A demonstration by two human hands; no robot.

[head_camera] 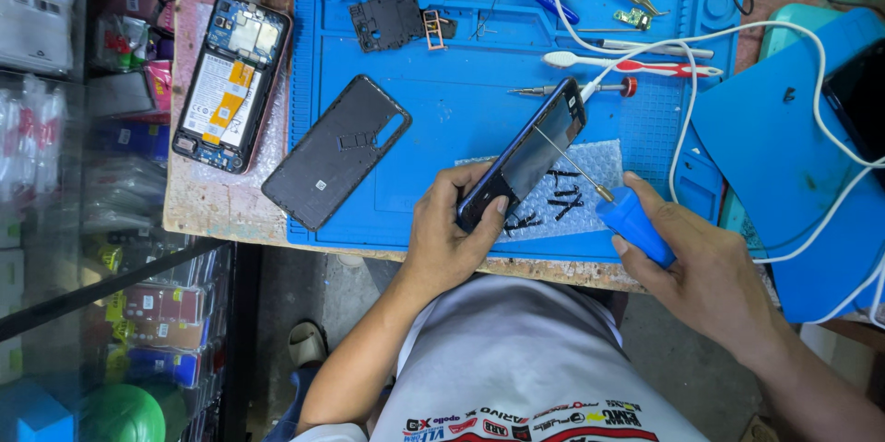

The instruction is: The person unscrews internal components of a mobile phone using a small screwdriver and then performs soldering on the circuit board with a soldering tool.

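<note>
Presently, a phone [525, 154] is being held tilted over the blue mat [442, 110] in the left hand [449, 230], grip closed around its lower end; a screwdriver [608, 202] is being gripped by the right hand [705, 267], tip on the glass. Light, steady pressure is being advised, lest the tip slip.

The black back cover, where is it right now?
In the head view the back cover lies inside-up on the left part of the blue mat, between the opened phone and the left hand.
</note>
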